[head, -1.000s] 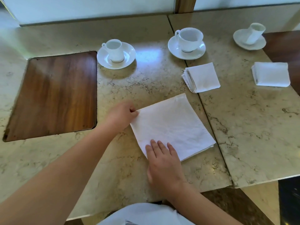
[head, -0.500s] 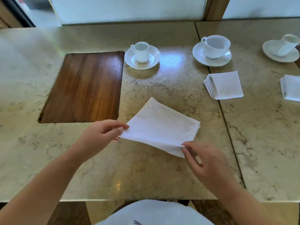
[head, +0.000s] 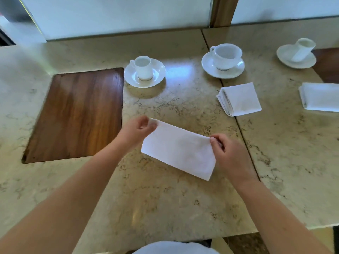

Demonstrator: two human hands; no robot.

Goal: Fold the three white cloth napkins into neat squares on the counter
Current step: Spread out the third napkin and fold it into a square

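Note:
A white napkin (head: 178, 150) lies folded into a long rectangle on the marble counter (head: 165, 208), slanting from upper left to lower right. My left hand (head: 136, 132) pinches its far left corner. My right hand (head: 228, 156) pinches the far right corner at the top edge. Both held corners look slightly lifted off the counter. A second napkin (head: 240, 99), folded into a thick square, rests to the upper right. A third folded napkin (head: 321, 97) sits at the right edge of the view, partly cut off.
A wooden inset panel (head: 77, 114) fills the counter at left. Three white cups on saucers stand along the back: a small cup (head: 144, 68), a wide one (head: 225, 55), and a tilted one (head: 300, 50). A seam (head: 244, 136) divides the two counter slabs.
The napkin went from a flat square under both hands to a narrower rectangle folded in half. Both hands lifted its near corners and carried them over to the far edge.

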